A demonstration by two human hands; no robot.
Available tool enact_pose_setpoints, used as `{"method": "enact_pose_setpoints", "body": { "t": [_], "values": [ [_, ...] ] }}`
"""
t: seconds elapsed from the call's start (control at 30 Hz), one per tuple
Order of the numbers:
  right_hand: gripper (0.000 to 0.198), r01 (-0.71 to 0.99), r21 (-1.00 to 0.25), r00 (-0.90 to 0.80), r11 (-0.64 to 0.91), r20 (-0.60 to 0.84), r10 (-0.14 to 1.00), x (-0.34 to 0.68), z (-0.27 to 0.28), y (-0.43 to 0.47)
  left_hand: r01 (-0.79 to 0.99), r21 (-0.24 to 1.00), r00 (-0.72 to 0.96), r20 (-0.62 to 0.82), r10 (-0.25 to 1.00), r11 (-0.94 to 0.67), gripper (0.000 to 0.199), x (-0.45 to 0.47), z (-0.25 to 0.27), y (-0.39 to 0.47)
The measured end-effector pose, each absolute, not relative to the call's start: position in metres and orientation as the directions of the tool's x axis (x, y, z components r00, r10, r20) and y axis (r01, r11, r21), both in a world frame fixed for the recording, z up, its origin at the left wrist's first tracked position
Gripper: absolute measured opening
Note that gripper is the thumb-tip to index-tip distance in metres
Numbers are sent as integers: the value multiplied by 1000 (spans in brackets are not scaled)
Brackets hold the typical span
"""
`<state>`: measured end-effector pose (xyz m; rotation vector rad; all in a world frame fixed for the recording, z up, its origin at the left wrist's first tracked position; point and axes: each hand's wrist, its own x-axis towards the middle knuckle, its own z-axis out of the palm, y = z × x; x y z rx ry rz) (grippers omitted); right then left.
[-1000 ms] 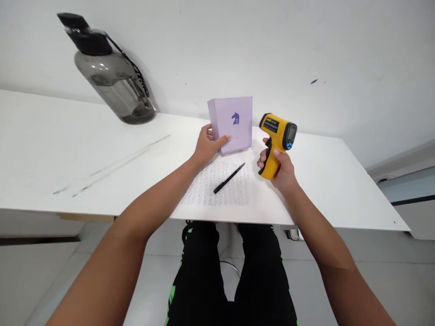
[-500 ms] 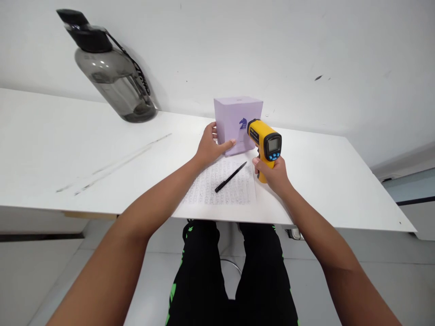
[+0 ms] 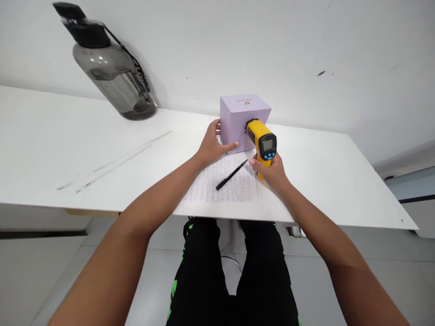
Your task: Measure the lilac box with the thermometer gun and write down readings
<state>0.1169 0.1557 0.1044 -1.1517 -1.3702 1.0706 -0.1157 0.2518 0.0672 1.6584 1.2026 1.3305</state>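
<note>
A lilac, sharp-edged cuboid box (image 3: 239, 124) stands on the smooth white tabletop (image 3: 319, 176), the left hand (image 3: 211, 146) gripping its left side. The right hand (image 3: 273, 173) clasps a yellow-and-black, pistol-shaped plastic device (image 3: 261, 135) before it. 1 slim black pen (image 3: 232, 174) crosses densely marked white paper (image 3: 207, 189); a translucent grey bottle (image 3: 115, 83) holds clear liquid.

Pretty bright, even light, shadows nice and soft. Tiny glare spots on the bottle (image 3: 113, 86) beyond and left of the left hand (image 3: 214, 144), plus wide-lens stretch makes it lean. Writing on the paper (image 3: 233, 192) just nearer than that hand's too mushy to read.
</note>
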Motion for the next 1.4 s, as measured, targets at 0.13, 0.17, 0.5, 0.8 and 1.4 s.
{"method": "enact_pose_setpoints", "body": {
  "t": [0.13, 0.17, 0.5, 0.8, 1.4],
  "values": [
    [69, 42, -984, -67, 175, 172, 983, 116, 103, 157, 250, 914, 36, 321, 946, -319, 116, -115, 67, 250],
    [69, 27, -985, -68, 172, 170, 983, 117, 103, 158, 250, 915, 36, 319, 947, -318, 116, -115, 67, 250],
    [73, -114, -991, -143, 75, 91, 986, 120, 110, 160, 233, 905, 64, 351, 934, -356, 119, -116, 60, 255],
    [68, -108, -994, -194, 36, 57, 979, 119, 111, 157, 262, 893, 71, 360, 930, -366, 130, -119, 51, 260],
    [72, -56, -998, -208, 42, 53, 977, 120, 109, 154, 188, 896, 100, 389, 916, -402, 121, -123, 55, 271]
  ]
}}
